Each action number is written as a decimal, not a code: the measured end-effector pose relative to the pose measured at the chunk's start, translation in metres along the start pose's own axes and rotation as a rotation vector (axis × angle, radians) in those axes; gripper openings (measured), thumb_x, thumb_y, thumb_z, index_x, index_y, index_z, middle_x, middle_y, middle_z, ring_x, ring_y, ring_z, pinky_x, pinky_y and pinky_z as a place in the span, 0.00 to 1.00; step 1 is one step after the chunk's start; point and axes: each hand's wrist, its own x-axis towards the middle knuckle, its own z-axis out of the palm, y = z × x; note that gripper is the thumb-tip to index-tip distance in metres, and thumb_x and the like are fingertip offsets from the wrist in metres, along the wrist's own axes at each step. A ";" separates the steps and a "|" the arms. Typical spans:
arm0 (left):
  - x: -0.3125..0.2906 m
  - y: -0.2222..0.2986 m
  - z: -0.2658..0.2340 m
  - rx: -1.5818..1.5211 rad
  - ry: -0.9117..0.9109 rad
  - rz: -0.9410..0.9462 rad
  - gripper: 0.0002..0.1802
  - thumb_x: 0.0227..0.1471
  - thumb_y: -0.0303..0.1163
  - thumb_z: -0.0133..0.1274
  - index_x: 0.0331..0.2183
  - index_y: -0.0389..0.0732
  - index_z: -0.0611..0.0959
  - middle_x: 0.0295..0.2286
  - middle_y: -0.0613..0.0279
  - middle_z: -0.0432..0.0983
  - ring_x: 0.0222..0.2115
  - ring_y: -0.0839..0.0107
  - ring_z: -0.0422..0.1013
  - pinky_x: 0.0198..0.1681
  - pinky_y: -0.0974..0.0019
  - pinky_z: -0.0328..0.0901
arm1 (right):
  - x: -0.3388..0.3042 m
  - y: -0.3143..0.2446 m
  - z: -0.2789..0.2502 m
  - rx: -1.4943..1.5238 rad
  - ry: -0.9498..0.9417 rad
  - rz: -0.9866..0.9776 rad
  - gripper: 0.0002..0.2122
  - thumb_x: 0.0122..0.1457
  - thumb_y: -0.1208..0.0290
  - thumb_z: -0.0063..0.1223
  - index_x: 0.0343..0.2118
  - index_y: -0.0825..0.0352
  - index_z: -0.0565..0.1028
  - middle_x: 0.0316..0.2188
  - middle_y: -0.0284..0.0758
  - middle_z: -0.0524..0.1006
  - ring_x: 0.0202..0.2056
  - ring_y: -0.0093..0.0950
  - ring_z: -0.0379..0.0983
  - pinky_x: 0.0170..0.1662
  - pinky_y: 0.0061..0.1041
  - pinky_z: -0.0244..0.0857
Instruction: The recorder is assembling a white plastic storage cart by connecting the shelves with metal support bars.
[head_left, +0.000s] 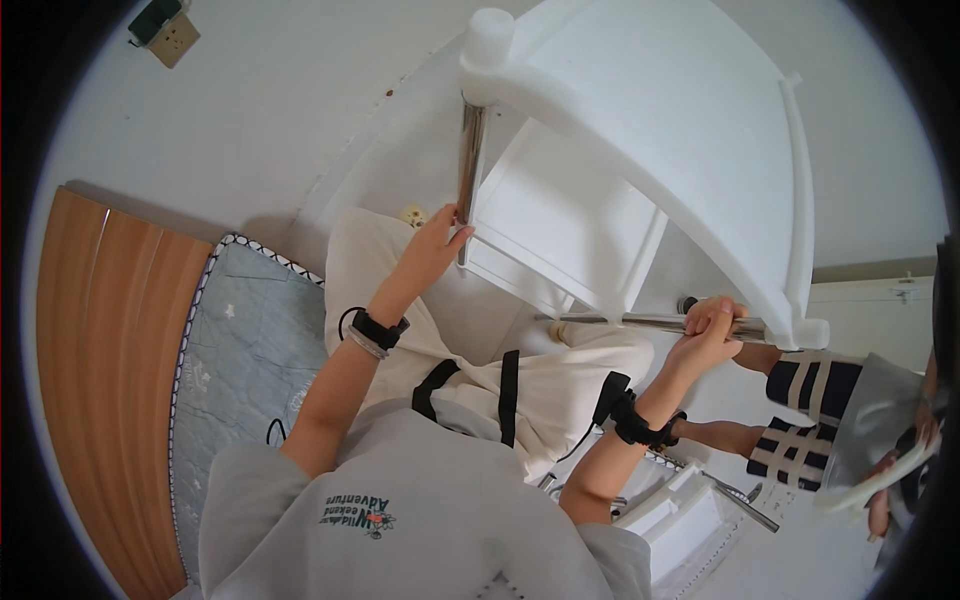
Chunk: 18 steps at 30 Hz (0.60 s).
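Note:
A white plastic shelf unit (660,110) with chrome tubes for legs stands tilted in front of me. My left hand (440,243) is closed around the lower end of the left chrome tube (470,150), below the upper shelf's corner. My right hand (712,328) grips the right chrome tube (650,321), close to the white corner socket (810,334). Between the two tubes, a lower white shelf panel (565,210) shows beneath the upper one. My legs in cream trousers (375,270) are folded under the unit.
At the left lie a blue-grey quilted mat (245,350) and brown wooden boards (110,380). More white shelf parts (665,510) with a loose chrome tube (747,508) sit at the lower right. Another person (870,410) is at the right, a hand near a curved white piece (885,482).

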 end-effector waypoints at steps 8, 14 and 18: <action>0.004 0.007 -0.002 -0.009 0.070 0.021 0.15 0.53 0.35 0.48 0.40 0.36 0.70 0.31 0.48 0.73 0.34 0.55 0.70 0.38 0.61 0.64 | 0.001 -0.003 0.009 -0.007 0.053 0.021 0.13 0.56 0.74 0.45 0.17 0.63 0.58 0.10 0.27 0.56 0.11 0.15 0.49 0.14 0.16 0.44; 0.005 0.006 -0.004 0.052 0.074 0.051 0.13 0.53 0.34 0.49 0.37 0.35 0.70 0.27 0.48 0.73 0.30 0.54 0.70 0.34 0.61 0.64 | 0.001 0.000 0.008 0.012 0.082 0.002 0.07 0.54 0.77 0.42 0.20 0.68 0.63 0.09 0.26 0.56 0.10 0.15 0.49 0.13 0.16 0.44; 0.003 0.007 -0.006 0.098 0.090 0.072 0.13 0.53 0.36 0.48 0.33 0.35 0.69 0.25 0.46 0.72 0.29 0.48 0.69 0.30 0.57 0.62 | -0.001 -0.005 0.015 0.005 0.117 0.012 0.07 0.54 0.77 0.42 0.21 0.69 0.64 0.08 0.26 0.56 0.11 0.15 0.49 0.13 0.16 0.44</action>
